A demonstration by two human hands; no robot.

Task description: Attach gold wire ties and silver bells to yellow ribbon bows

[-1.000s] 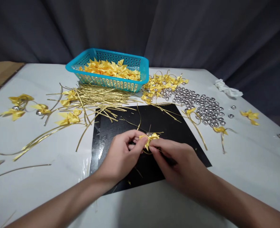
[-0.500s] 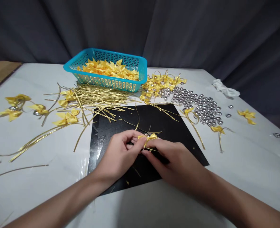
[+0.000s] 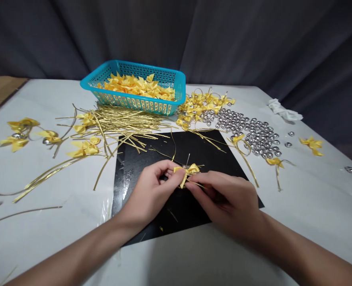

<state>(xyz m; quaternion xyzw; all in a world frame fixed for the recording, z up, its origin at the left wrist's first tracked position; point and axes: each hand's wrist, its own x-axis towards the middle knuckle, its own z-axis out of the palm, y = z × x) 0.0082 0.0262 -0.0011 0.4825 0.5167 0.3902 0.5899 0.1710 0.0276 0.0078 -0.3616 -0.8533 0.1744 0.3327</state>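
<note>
Many gold strands (image 3: 128, 119) lie beyond the left fingertips, mostly to their left. The person's left hand (image 3: 150, 190) has thumb and fingers clamped on a yellow bow (image 3: 193, 169), held between both hands' fingertips; a light, steady pinch should spare its loops. The right hand (image 3: 231, 198) has thumb and forefinger together on a thin gold tie (image 3: 198, 184), best gripped close to the bow. Silver beads (image 3: 261, 137) lie beyond the right fingers, rightward.

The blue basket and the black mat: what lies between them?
The head view shows gold strips between the basket and the mat, some overlapping the mat.
</note>
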